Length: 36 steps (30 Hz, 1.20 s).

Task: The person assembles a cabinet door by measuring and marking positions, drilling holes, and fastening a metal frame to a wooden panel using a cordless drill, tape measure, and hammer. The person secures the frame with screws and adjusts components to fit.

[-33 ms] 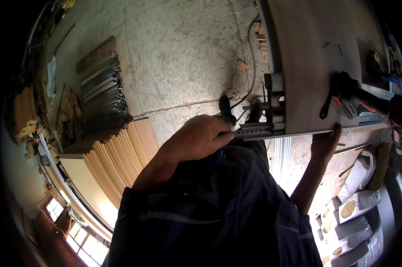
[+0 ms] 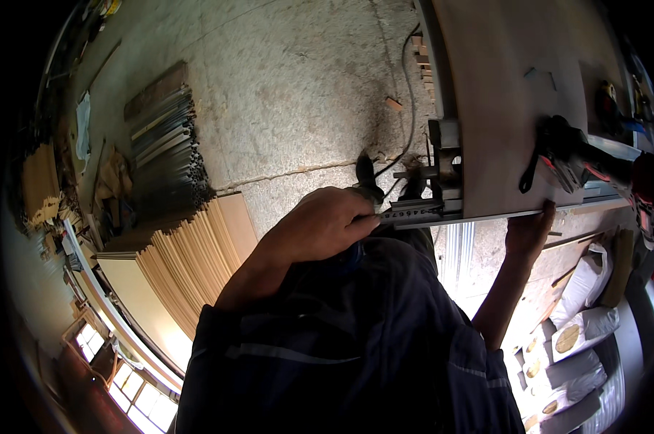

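Observation:
My left hand (image 2: 330, 223) is closed in a pinch on the left end of a ruler-like measuring strip (image 2: 412, 213) with digits along it. The strip runs right toward the board's near left corner, beside a long thin metal profile (image 2: 479, 218). That profile lies along the near edge of a flat brownish board (image 2: 495, 145). Farther right, my right hand (image 2: 527, 237) grips the profile and board edge from the near side, one fingertip showing on top; its other fingers are partly hidden. A black and red power tool (image 2: 569, 158) with a strap rests on the board, close to my right hand.
Metal clamp-like parts (image 2: 446, 155) jut from the board's left side. A dark cable (image 2: 412, 108) trails over the concrete floor beside small wood blocks (image 2: 424, 61). Stacked panels (image 2: 189, 257) and metal profiles (image 2: 164, 145) lie left. White sacks (image 2: 580, 329) stand lower right.

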{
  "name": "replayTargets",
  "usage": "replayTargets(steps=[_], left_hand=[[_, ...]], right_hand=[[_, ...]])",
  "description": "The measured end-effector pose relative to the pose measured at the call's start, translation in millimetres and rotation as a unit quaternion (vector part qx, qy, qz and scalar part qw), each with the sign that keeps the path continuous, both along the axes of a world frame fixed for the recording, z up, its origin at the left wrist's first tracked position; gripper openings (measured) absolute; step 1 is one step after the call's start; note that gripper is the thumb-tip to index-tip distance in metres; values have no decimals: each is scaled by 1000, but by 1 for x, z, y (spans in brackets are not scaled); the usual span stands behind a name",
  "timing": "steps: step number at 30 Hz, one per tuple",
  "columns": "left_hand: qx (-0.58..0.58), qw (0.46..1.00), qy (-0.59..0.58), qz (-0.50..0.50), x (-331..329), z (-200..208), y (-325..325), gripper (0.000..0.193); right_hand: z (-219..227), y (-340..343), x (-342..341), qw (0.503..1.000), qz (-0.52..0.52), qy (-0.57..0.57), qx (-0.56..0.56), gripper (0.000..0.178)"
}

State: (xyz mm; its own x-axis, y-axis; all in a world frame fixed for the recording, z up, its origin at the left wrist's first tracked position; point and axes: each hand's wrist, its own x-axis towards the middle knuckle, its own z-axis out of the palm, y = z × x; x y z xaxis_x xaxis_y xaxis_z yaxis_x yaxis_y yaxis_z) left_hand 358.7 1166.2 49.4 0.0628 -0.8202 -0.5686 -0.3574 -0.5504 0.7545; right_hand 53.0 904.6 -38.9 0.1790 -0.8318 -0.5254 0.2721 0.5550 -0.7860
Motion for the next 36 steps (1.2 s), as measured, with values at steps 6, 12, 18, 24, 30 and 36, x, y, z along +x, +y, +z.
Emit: replayTargets(steps=[6, 12, 18, 24, 30, 36], left_hand=[[-5, 1000, -9, -2, -1, 0, -1, 32], [19, 999, 20, 43, 11, 3, 0, 30], [-21, 991, -14, 134, 52, 34, -45, 37], [-90, 964, -217, 121, 71, 49, -180, 51], [-265, 891, -361, 81, 92, -6, -271, 40], [-290, 860, -416, 56, 101, -29, -320, 41]], right_hand=[[-11, -1, -10, 1000, 28, -6, -8, 64], [-10, 2, -6, 998, 43, -33, -15, 67], [6, 9, 11, 992, 81, -78, -57, 67], [-1, 12, 1, 991, 79, -63, -89, 62], [7, 11, 13, 989, 86, -62, -105, 65], [13, 14, 17, 992, 62, -44, -97, 63]])
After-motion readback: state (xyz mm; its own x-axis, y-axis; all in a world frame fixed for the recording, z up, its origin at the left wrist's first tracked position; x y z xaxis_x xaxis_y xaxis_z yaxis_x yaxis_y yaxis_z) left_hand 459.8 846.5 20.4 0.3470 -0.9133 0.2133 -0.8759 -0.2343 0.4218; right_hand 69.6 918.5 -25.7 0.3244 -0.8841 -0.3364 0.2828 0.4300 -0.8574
